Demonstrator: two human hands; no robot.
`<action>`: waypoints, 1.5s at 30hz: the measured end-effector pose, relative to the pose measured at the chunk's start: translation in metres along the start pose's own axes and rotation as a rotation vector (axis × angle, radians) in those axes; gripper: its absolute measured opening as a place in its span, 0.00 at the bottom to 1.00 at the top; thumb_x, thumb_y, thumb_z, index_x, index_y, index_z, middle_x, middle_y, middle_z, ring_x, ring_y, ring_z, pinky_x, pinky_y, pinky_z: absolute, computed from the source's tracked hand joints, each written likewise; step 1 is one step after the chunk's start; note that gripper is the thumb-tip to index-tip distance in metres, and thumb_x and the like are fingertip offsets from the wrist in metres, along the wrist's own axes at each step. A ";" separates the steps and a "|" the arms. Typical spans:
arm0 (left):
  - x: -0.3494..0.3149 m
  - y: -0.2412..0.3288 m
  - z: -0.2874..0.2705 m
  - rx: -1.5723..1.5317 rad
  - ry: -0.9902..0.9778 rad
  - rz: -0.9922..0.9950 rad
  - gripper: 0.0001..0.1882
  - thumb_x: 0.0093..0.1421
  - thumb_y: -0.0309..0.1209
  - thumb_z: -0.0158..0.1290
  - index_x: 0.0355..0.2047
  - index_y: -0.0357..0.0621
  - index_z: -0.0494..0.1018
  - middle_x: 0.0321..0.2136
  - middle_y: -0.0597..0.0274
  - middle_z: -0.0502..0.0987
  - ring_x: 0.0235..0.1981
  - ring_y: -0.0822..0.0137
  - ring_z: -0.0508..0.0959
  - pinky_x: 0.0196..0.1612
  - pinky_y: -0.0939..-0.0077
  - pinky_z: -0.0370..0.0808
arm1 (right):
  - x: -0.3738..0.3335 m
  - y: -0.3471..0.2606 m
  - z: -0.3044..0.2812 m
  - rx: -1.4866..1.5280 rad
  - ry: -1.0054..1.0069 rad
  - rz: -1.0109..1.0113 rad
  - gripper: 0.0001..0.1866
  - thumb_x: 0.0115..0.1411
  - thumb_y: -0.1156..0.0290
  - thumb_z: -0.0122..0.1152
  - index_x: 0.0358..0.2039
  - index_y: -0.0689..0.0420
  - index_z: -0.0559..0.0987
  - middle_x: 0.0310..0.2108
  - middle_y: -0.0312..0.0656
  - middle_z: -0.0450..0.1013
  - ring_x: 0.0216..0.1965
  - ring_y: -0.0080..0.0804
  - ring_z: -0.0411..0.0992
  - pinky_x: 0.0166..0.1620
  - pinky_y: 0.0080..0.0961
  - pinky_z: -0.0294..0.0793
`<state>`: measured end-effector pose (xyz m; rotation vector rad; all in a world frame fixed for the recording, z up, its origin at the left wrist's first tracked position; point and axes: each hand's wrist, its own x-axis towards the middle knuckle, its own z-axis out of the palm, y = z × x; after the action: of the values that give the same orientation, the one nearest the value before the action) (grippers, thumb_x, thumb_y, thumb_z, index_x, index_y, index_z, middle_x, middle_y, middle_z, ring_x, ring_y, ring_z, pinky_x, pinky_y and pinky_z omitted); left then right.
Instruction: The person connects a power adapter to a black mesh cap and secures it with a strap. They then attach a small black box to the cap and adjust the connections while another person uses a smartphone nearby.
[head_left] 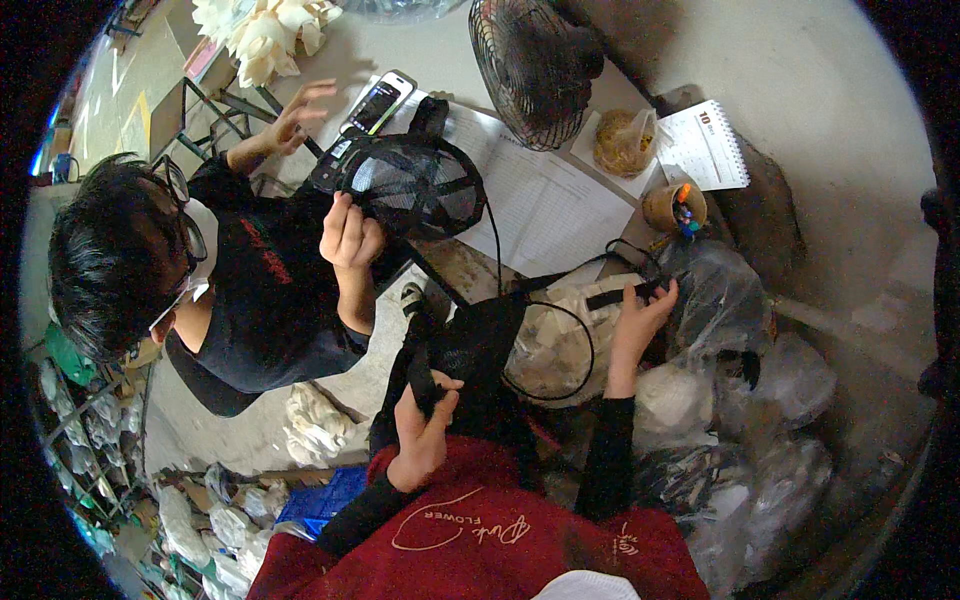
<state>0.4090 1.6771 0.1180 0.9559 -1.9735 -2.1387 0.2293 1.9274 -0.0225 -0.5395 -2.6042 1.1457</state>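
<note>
My left hand (424, 437) is closed round a black strap (420, 380), just above my lap. Off to the right, my right hand (640, 325) pinches the end of another black strap (606, 298). Between my hands hangs a piece of black fabric (470, 345); its full shape is hidden in folds. A thin black cord (592, 352) loops beside it. Across from me, a co-worker's hand (352, 235) holds a round black mesh piece (415, 188), like a cap, over the desk. The co-worker's other hand (293, 120) is raised with fingers apart.
Lined paper sheets (545, 195) cover part of the desk, with a phone (385, 100), a black fan (535, 75), a bagged yellowish foodstuff (625, 142), a desk calendar (705, 145) and a pen cup (660, 208). Clear plastic bags (720, 300) crowd my right. A blue crate (330, 497) stands at lower left.
</note>
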 end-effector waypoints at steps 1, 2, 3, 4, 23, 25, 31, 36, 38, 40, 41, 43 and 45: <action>0.001 0.000 -0.002 0.035 -0.003 -0.009 0.05 0.62 0.20 0.51 0.38 0.38 0.74 0.32 0.65 0.74 0.31 0.75 0.69 0.35 0.80 0.66 | -0.010 -0.008 -0.002 -0.162 0.079 -0.200 0.26 0.60 0.74 0.60 0.58 0.61 0.63 0.48 0.50 0.67 0.42 0.41 0.67 0.50 0.37 0.69; 0.003 0.000 -0.003 0.073 0.003 -0.007 0.05 0.63 0.20 0.51 0.38 0.38 0.74 0.31 0.66 0.73 0.31 0.76 0.69 0.35 0.80 0.66 | -0.016 -0.016 -0.001 -0.135 0.039 -0.310 0.22 0.61 0.67 0.62 0.53 0.63 0.71 0.43 0.50 0.70 0.41 0.45 0.68 0.50 0.40 0.67; 0.005 -0.001 -0.004 0.085 0.004 0.012 0.05 0.63 0.21 0.51 0.38 0.38 0.74 0.31 0.67 0.73 0.31 0.77 0.68 0.35 0.81 0.66 | -0.019 -0.022 0.003 -0.234 -0.131 -0.283 0.19 0.62 0.64 0.61 0.48 0.63 0.75 0.42 0.50 0.71 0.43 0.47 0.68 0.51 0.40 0.66; 0.006 -0.002 -0.004 0.101 0.012 0.037 0.04 0.64 0.21 0.51 0.38 0.39 0.74 0.31 0.68 0.72 0.30 0.77 0.68 0.34 0.81 0.65 | -0.022 -0.028 0.009 -0.336 -0.310 -0.271 0.17 0.62 0.61 0.61 0.43 0.63 0.78 0.41 0.51 0.72 0.45 0.49 0.68 0.52 0.40 0.66; -0.030 0.001 -0.070 -0.036 0.197 0.224 0.04 0.61 0.25 0.51 0.36 0.39 0.73 0.38 0.61 0.73 0.41 0.68 0.70 0.47 0.73 0.65 | 0.001 -0.054 0.024 1.121 -0.156 0.459 0.13 0.72 0.62 0.43 0.48 0.55 0.70 0.34 0.37 0.72 0.27 0.27 0.65 0.32 0.22 0.63; -0.041 0.012 -0.088 -0.259 0.219 0.203 0.05 0.61 0.28 0.52 0.34 0.40 0.73 0.37 0.61 0.72 0.39 0.69 0.70 0.46 0.73 0.65 | 0.007 -0.076 0.003 1.240 -0.217 0.448 0.15 0.73 0.59 0.43 0.51 0.55 0.68 0.28 0.34 0.67 0.24 0.25 0.59 0.30 0.21 0.60; -0.088 0.051 -0.147 -0.371 0.298 0.278 0.06 0.61 0.30 0.54 0.33 0.41 0.72 0.34 0.62 0.70 0.38 0.68 0.71 0.44 0.71 0.68 | -0.029 -0.155 -0.037 1.552 -0.379 0.349 0.30 0.72 0.45 0.35 0.67 0.47 0.63 0.27 0.31 0.56 0.26 0.24 0.51 0.33 0.24 0.54; -0.129 0.054 -0.223 -0.473 0.336 0.455 0.11 0.64 0.36 0.56 0.38 0.42 0.70 0.36 0.62 0.70 0.38 0.69 0.71 0.43 0.72 0.70 | -0.095 -0.212 -0.058 1.799 -0.584 0.183 0.25 0.72 0.57 0.42 0.67 0.47 0.63 0.28 0.29 0.53 0.27 0.24 0.49 0.35 0.24 0.51; -0.151 0.051 -0.258 -0.435 0.479 0.416 0.11 0.64 0.36 0.55 0.38 0.42 0.70 0.36 0.63 0.70 0.38 0.70 0.71 0.43 0.72 0.70 | -0.129 -0.229 -0.062 1.889 -0.675 0.137 0.24 0.71 0.62 0.46 0.65 0.53 0.64 0.26 0.29 0.51 0.26 0.22 0.47 0.33 0.23 0.50; -0.170 0.048 -0.299 -0.346 0.571 0.466 0.10 0.64 0.35 0.56 0.38 0.42 0.70 0.36 0.64 0.71 0.37 0.71 0.71 0.42 0.74 0.70 | -0.168 -0.243 -0.067 1.883 -0.607 0.198 0.18 0.72 0.64 0.45 0.58 0.55 0.69 0.23 0.27 0.48 0.25 0.20 0.46 0.31 0.21 0.51; -0.177 0.046 -0.319 -0.338 0.679 0.404 0.10 0.64 0.35 0.55 0.40 0.42 0.71 0.34 0.66 0.71 0.36 0.72 0.71 0.42 0.77 0.69 | -0.191 -0.248 -0.069 1.937 -0.667 0.175 0.13 0.72 0.66 0.45 0.53 0.56 0.71 0.23 0.27 0.48 0.24 0.20 0.46 0.30 0.20 0.50; -0.186 0.040 -0.357 -0.407 0.658 0.369 0.11 0.63 0.32 0.55 0.42 0.41 0.72 0.37 0.66 0.73 0.41 0.73 0.71 0.47 0.79 0.65 | -0.239 -0.248 -0.069 1.832 -0.638 0.070 0.12 0.72 0.66 0.47 0.51 0.55 0.72 0.23 0.28 0.48 0.24 0.19 0.46 0.30 0.19 0.50; -0.184 0.031 -0.392 -0.397 0.675 0.378 0.11 0.64 0.33 0.54 0.42 0.40 0.72 0.36 0.67 0.74 0.39 0.74 0.71 0.46 0.80 0.66 | -0.292 -0.243 -0.063 1.841 -0.594 0.154 0.13 0.72 0.63 0.48 0.52 0.55 0.71 0.23 0.28 0.48 0.24 0.19 0.46 0.30 0.20 0.50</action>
<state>0.7365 1.4137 0.2261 0.9603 -1.2308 -1.6122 0.4587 1.6926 0.1795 0.1038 -0.6951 3.1383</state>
